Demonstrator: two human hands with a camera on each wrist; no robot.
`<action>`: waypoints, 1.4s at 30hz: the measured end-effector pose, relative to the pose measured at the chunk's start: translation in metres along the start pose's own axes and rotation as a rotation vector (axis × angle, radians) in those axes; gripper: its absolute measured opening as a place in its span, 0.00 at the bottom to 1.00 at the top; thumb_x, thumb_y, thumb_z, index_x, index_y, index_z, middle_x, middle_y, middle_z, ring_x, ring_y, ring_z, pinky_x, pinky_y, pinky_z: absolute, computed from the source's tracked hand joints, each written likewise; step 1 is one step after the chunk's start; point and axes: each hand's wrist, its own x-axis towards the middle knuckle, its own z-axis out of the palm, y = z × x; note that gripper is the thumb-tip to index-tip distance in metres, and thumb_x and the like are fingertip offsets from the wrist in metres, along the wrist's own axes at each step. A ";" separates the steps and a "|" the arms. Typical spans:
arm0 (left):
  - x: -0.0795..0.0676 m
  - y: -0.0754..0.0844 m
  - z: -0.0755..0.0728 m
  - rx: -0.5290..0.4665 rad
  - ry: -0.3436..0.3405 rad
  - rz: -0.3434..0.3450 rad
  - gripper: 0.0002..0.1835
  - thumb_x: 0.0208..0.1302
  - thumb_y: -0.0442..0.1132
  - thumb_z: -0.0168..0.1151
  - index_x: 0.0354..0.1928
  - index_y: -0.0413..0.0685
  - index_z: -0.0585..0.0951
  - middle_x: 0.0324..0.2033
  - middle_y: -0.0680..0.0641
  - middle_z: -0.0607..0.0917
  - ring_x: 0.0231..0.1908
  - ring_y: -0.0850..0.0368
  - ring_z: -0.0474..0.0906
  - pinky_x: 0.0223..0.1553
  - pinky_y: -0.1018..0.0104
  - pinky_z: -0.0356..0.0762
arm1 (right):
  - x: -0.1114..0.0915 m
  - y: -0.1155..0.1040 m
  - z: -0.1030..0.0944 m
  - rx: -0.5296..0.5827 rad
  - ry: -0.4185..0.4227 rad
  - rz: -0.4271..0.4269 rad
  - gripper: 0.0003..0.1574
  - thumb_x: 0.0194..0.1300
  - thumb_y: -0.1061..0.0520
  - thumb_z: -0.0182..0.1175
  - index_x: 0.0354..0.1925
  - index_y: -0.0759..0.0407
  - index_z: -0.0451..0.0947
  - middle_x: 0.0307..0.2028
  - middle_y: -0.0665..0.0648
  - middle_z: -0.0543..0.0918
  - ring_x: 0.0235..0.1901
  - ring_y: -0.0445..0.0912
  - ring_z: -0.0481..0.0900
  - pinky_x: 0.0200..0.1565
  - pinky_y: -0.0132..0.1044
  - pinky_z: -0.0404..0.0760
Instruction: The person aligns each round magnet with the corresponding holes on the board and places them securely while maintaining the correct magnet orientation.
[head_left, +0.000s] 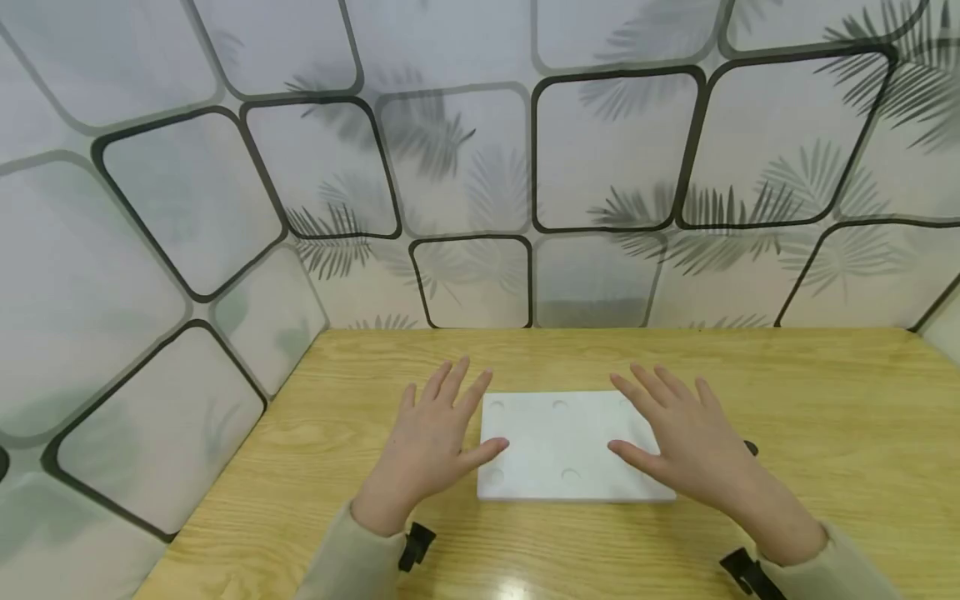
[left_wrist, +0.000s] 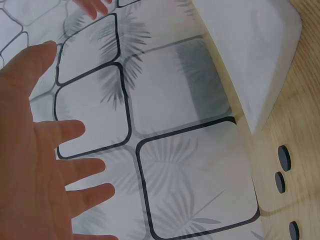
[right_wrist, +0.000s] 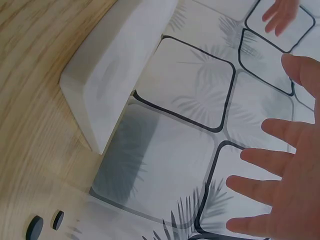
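Rising behind everything, a pale wall covering (head_left: 600, 158) printed with rounded outlines and grey fronds meets the wooden surface (head_left: 300, 433) at its far edge. On that surface a white board (head_left: 562, 442) lies flat between the two hands and nearer to the person than to the wall; nothing grips it, so a push at one end alone could make it slide or turn. Two light sleeves reach in from below, the left sleeve (head_left: 352, 562) and the right sleeve (head_left: 832, 571). The left hand (head_left: 435, 442) and right hand (head_left: 690, 437) are held raised at the board's two ends, fingers spread and released, holding nothing; in the head view the left thumb and part of the right hand overlap the board. At the wrists sit a left black clip (head_left: 416, 546) and a right black clip (head_left: 746, 571), which could catch on something if the wrists dropped low. Shallow round recesses (head_left: 572, 474) mark the board's top, and some are probably covered by the right hand, so a piece might be put down off-centre there. Smallest are the dark discs (left_wrist: 284, 158): three show in the left wrist view, two in the right wrist view, lying on the wood near the board. From the head view the hands hide nearly all of them, so lowering a palm without looking could brush one away, and such thin pieces may prove awkward to pinch.
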 end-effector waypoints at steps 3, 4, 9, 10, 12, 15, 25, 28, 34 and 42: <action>0.001 -0.001 0.000 0.013 0.043 0.022 0.39 0.57 0.67 0.44 0.66 0.54 0.57 0.63 0.43 0.59 0.60 0.45 0.55 0.52 0.40 0.59 | 0.001 0.000 0.000 0.001 0.052 -0.017 0.41 0.54 0.38 0.58 0.60 0.58 0.64 0.57 0.65 0.67 0.55 0.63 0.63 0.49 0.67 0.55; 0.001 -0.001 0.000 0.013 0.057 0.027 0.38 0.57 0.66 0.45 0.65 0.53 0.58 0.62 0.43 0.61 0.59 0.45 0.57 0.51 0.41 0.60 | 0.002 -0.001 -0.001 0.000 0.069 -0.021 0.40 0.53 0.40 0.59 0.59 0.58 0.65 0.55 0.65 0.68 0.54 0.63 0.64 0.49 0.66 0.57; 0.002 -0.003 0.001 0.015 0.108 0.052 0.34 0.57 0.61 0.50 0.62 0.51 0.64 0.58 0.43 0.66 0.56 0.46 0.62 0.50 0.46 0.64 | 0.003 -0.001 0.000 0.005 0.140 -0.043 0.34 0.50 0.45 0.62 0.52 0.61 0.71 0.49 0.64 0.74 0.49 0.59 0.70 0.47 0.63 0.62; 0.002 -0.003 0.001 0.018 0.115 0.058 0.34 0.57 0.61 0.51 0.61 0.50 0.65 0.57 0.43 0.68 0.55 0.46 0.64 0.50 0.47 0.65 | 0.003 -0.001 0.001 0.007 0.147 -0.045 0.33 0.50 0.45 0.62 0.51 0.62 0.72 0.48 0.63 0.75 0.48 0.59 0.70 0.47 0.62 0.63; 0.002 -0.003 0.001 0.024 0.125 0.068 0.32 0.57 0.59 0.52 0.60 0.50 0.66 0.55 0.43 0.70 0.53 0.46 0.66 0.48 0.48 0.67 | 0.003 -0.001 0.001 0.009 0.155 -0.049 0.31 0.49 0.46 0.63 0.49 0.62 0.74 0.46 0.63 0.76 0.46 0.58 0.72 0.46 0.60 0.64; 0.001 -0.002 0.002 0.030 0.130 0.081 0.30 0.57 0.58 0.53 0.58 0.48 0.69 0.52 0.44 0.73 0.51 0.47 0.69 0.47 0.50 0.69 | 0.003 -0.001 0.002 0.008 0.165 -0.056 0.29 0.48 0.46 0.63 0.46 0.62 0.75 0.44 0.62 0.78 0.43 0.57 0.74 0.45 0.58 0.67; 0.002 -0.002 0.003 0.015 0.099 0.094 0.28 0.57 0.56 0.55 0.56 0.48 0.71 0.50 0.45 0.75 0.50 0.49 0.71 0.46 0.52 0.70 | 0.003 -0.001 0.003 0.015 0.160 -0.050 0.27 0.48 0.47 0.64 0.44 0.61 0.76 0.42 0.61 0.79 0.41 0.57 0.75 0.44 0.56 0.68; 0.003 -0.002 0.004 0.015 0.080 0.094 0.28 0.57 0.56 0.54 0.56 0.48 0.71 0.51 0.45 0.74 0.50 0.49 0.70 0.47 0.52 0.70 | 0.003 -0.001 0.003 0.016 0.157 -0.047 0.27 0.48 0.47 0.64 0.44 0.61 0.76 0.42 0.61 0.79 0.41 0.57 0.75 0.44 0.57 0.68; 0.003 -0.002 0.005 0.012 0.041 0.099 0.28 0.58 0.56 0.54 0.56 0.48 0.70 0.51 0.45 0.74 0.51 0.48 0.69 0.48 0.51 0.69 | 0.003 0.000 0.003 0.015 0.159 -0.048 0.27 0.47 0.48 0.64 0.43 0.62 0.76 0.41 0.61 0.79 0.41 0.57 0.76 0.43 0.57 0.68; 0.003 -0.003 0.008 0.020 0.050 0.133 0.27 0.56 0.56 0.56 0.53 0.48 0.73 0.47 0.46 0.76 0.47 0.50 0.72 0.44 0.53 0.72 | 0.003 0.003 0.003 0.015 0.163 -0.039 0.25 0.47 0.48 0.65 0.42 0.61 0.77 0.40 0.59 0.79 0.38 0.56 0.76 0.43 0.56 0.69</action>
